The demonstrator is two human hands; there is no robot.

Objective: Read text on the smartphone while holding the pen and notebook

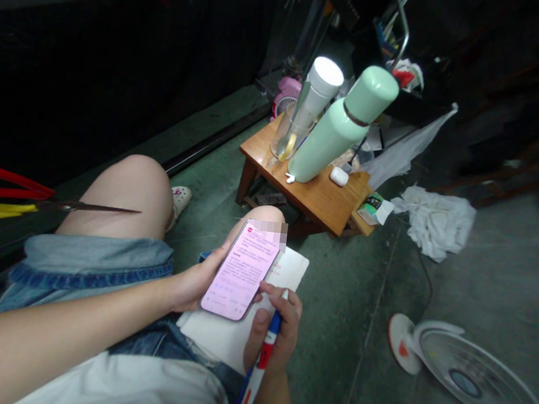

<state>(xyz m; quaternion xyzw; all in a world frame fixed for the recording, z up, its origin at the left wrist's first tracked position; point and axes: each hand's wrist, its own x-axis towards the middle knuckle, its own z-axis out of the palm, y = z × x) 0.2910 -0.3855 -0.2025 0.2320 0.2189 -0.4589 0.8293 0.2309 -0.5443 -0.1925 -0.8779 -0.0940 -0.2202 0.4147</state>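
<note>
My left hand (198,279) is wrapped round a phone (239,273) with a lit pinkish screen full of text. Between the thumb and fingers of my right hand (284,333) is a blue, red and white pen (266,351), its pale tip pointing up and away from me. One finger of that hand reaches to the phone's right edge. Under the phone, across my lap, lies a white notebook or pad (296,271) with a few lines of writing. The text on the screen is too small to read.
Ahead stands a small wooden stool (321,201) bearing a green thermos (338,132), a white-lidded bottle (323,81), a clear cup (281,140) and a white earbud case (339,176). Scissors (45,204) with red and yellow handles show at left. At right are a fan (468,380) and a plastic bag (437,221).
</note>
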